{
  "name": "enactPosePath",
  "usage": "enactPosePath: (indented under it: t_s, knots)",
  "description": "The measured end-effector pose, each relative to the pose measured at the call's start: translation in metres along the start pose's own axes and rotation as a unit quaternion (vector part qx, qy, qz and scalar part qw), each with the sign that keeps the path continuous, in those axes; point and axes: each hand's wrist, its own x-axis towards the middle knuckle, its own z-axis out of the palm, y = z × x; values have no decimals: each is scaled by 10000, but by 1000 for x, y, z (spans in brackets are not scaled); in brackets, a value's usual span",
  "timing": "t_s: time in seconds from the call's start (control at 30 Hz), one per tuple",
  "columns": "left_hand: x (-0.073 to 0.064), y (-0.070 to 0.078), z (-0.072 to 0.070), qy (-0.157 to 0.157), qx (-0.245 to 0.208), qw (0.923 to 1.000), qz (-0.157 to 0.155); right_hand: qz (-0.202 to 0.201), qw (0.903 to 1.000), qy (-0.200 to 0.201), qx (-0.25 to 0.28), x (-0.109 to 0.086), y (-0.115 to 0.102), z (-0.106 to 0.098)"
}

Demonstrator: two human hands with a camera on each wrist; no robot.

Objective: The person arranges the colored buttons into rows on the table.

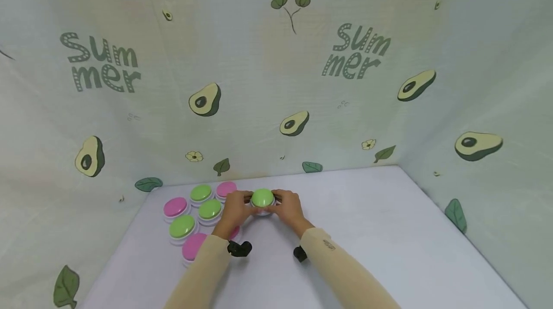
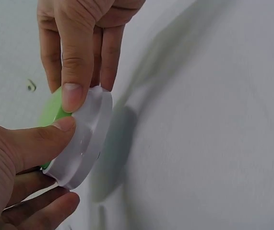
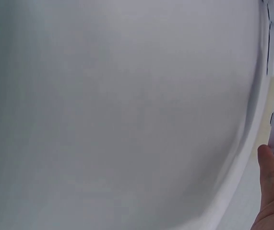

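Low in the middle of the head view, your left hand (image 1: 236, 208) and right hand (image 1: 288, 207) both pinched one round white plastic button with a green top (image 1: 262, 198).

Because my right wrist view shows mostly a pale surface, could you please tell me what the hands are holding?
Observer: In the head view, the left hand and right hand hold a green-domed button between them.
Operator: Thank you; how are they placed on it?
Observer: Their thumbs lie close together on the side toward the person.
Operator: And how many others are around it?
Observer: At least seven other buttons, three green and four pink, stand to its left; one is mostly hidden by the left arm.
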Motion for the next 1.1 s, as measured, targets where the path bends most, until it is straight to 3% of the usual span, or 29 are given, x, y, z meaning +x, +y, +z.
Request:
enactPosePath:
  t_s: [0.23,0.47,0.73,1.1]
  knots:
    - [2,12,16,-35,-150,9996,-255,162,9999,-2,42,-4,11,-16]
    - [6,17,35,138,-38,9999,-69,458,9990,-2,-16,-6,17,-29]
    - [9,25,55,275,-169,9994,-119,737,9971,31,-181,-7,25,-39]
    - [12,28,78,578,-379,9976,-23,699,9965,89,-444,-6,36,-44]
